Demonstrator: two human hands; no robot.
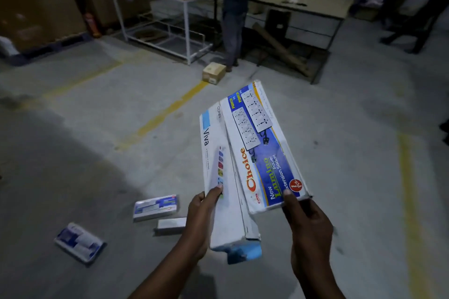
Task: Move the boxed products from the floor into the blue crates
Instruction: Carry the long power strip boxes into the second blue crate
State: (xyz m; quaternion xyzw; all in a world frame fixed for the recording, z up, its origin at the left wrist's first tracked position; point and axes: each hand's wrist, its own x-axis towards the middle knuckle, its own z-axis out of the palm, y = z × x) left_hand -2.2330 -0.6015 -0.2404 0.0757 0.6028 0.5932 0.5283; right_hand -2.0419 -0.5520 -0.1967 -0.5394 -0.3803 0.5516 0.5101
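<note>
My left hand grips a long white box marked "Viva", thumb on its top face. My right hand holds a white and blue "Choice" extension socket box by its near end, thumb on top. The two boxes lie side by side in front of me, above the floor, the Choice box partly over the Viva box. Three more boxed products lie on the concrete floor at lower left: a blue and white box, a plain whitish box and another blue and white box. No blue crate is in view.
A small cardboard carton sits on the floor ahead, near a person standing at white-framed tables loaded with cartons. Tall cardboard stacks stand at the left. Yellow lines mark the grey floor.
</note>
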